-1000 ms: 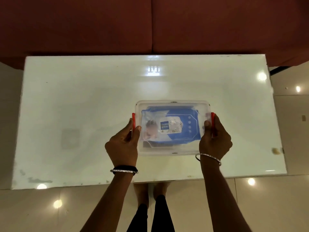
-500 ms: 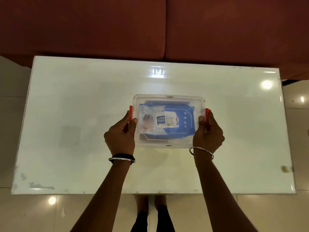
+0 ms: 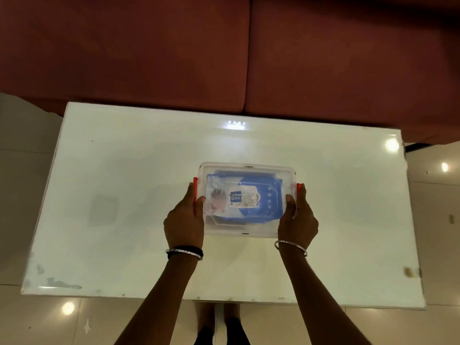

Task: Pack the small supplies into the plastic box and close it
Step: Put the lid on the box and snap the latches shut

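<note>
A clear plastic box (image 3: 246,168) with its lid on sits near the middle of the white table (image 3: 124,183). Through the lid I see a blue and white packet of wipes (image 3: 245,195). Red clips (image 3: 195,189) sit at the box's two short ends. My left hand (image 3: 184,220) grips the left end, thumb on the lid and fingers over the red clip. At the right end my right hand (image 3: 297,220) holds the box the same way, against the other red clip (image 3: 298,188).
A dark red sofa (image 3: 224,58) runs along the table's far edge. Glossy tiled floor (image 3: 25,319) surrounds the table, with my feet (image 3: 219,319) under its near edge. A faint grey square mark (image 3: 103,210) lies left of the box.
The camera has tilted up, so the table and box sit lower in view and more sofa shows. Both hands keep their hold on the box ends.
</note>
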`<action>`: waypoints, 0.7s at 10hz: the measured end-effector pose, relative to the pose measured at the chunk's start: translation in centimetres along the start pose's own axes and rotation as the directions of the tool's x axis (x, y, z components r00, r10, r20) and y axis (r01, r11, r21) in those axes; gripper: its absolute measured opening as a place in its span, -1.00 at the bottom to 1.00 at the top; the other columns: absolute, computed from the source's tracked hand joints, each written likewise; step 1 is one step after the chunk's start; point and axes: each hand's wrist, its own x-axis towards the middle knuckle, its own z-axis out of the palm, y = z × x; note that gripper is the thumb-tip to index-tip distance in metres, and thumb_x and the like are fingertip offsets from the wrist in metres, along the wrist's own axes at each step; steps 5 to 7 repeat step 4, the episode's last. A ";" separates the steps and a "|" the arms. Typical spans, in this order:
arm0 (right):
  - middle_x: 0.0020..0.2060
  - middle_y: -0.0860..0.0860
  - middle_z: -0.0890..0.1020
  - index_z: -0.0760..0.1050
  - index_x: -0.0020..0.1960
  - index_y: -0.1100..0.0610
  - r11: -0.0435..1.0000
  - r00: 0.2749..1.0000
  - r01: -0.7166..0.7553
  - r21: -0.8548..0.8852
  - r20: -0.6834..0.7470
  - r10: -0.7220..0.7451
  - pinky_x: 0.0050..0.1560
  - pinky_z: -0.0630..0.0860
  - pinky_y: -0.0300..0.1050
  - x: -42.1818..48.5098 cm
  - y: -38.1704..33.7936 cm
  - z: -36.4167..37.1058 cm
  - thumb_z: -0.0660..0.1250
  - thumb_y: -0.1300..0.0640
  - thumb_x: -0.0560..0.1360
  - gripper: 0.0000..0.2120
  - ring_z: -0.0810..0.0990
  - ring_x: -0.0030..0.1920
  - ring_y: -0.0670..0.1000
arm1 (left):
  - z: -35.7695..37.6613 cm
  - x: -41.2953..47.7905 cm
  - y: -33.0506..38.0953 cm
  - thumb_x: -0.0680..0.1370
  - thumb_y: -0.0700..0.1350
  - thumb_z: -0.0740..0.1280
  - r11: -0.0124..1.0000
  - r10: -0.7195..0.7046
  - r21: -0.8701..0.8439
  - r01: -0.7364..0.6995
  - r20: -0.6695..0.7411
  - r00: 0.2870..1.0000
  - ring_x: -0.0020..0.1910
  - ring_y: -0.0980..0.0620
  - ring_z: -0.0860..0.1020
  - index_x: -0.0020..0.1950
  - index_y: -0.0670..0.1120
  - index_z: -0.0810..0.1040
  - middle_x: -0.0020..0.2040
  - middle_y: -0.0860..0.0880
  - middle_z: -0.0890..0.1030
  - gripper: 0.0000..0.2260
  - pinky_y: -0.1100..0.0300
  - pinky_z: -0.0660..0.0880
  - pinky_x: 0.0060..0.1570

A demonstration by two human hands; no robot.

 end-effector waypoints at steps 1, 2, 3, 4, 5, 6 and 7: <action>0.15 0.12 0.66 0.21 0.56 -0.02 0.983 0.980 -0.070 -0.169 0.172 0.099 -0.02 0.55 -0.01 0.3 -1.0 -1.4 0.11 0.01 0.67 -0.54 0.67 0.05 0.20 | -1.0 0.0 1.2 0.63 0.01 0.18 0.982 -0.054 0.186 0.018 0.194 0.980 0.05 -0.18 0.64 0.57 -0.03 0.15 0.20 -0.15 0.64 -0.48 0.02 0.55 -0.01; 0.12 0.13 0.64 0.06 0.60 0.01 0.938 0.945 -0.031 -0.345 0.297 0.140 -0.06 0.54 -0.01 0.0 -2.6 -3.8 0.08 0.03 0.67 -0.47 0.66 0.03 0.19 | -2.6 -0.3 2.8 0.61 -0.03 0.24 0.981 -0.114 0.190 0.046 0.365 0.924 0.22 -0.17 0.57 0.59 -0.11 -0.02 0.38 -0.17 0.49 -0.35 0.01 0.49 0.20; 0.24 0.15 0.57 -0.08 0.61 0.17 0.877 0.880 0.116 -0.466 0.457 0.126 0.10 0.55 0.04 -0.2 -4.4 -6.2 0.23 0.13 0.61 -0.30 0.62 0.16 0.17 | -5.0 -0.2 4.1 0.63 -0.07 0.21 0.956 -0.164 0.294 0.010 0.504 0.848 0.34 -0.19 0.47 0.58 -0.19 -0.03 0.45 -0.20 0.40 -0.38 0.01 0.40 0.32; 0.26 0.13 0.56 -0.12 0.62 0.17 0.856 0.818 0.199 -0.477 0.562 0.123 0.22 0.51 0.03 -0.2 -6.6 -9.0 0.30 0.18 0.55 -0.20 0.58 0.24 0.15 | -8.5 0.0 5.3 0.63 -0.09 0.17 0.910 -0.170 0.398 -0.116 0.614 0.771 0.34 -0.18 0.47 0.51 -0.19 0.21 0.39 -0.21 0.45 -0.53 0.02 0.42 0.31; 0.26 0.13 0.56 -0.12 0.62 0.17 0.856 0.818 0.199 -0.477 0.562 0.123 0.22 0.51 0.03 -0.2 -6.6 -9.0 0.30 0.18 0.55 -0.20 0.58 0.24 0.15 | -8.5 0.0 5.3 0.63 -0.09 0.17 0.910 -0.170 0.398 -0.116 0.614 0.771 0.34 -0.18 0.47 0.51 -0.19 0.21 0.39 -0.21 0.45 -0.53 0.02 0.42 0.31; 0.26 0.13 0.56 -0.12 0.62 0.17 0.856 0.818 0.199 -0.477 0.562 0.123 0.22 0.51 0.03 -0.2 -6.6 -9.0 0.30 0.18 0.55 -0.20 0.58 0.24 0.15 | -8.5 0.0 5.3 0.63 -0.09 0.17 0.910 -0.170 0.398 -0.116 0.614 0.771 0.34 -0.18 0.47 0.51 -0.19 0.21 0.39 -0.21 0.45 -0.53 0.02 0.42 0.31; 0.26 0.13 0.56 -0.12 0.62 0.17 0.856 0.818 0.199 -0.477 0.562 0.123 0.22 0.51 0.03 -0.2 -6.6 -9.0 0.30 0.18 0.55 -0.20 0.58 0.24 0.15 | -8.5 0.0 5.3 0.63 -0.09 0.17 0.910 -0.170 0.398 -0.116 0.614 0.771 0.34 -0.18 0.47 0.51 -0.19 0.21 0.39 -0.21 0.45 -0.53 0.02 0.42 0.31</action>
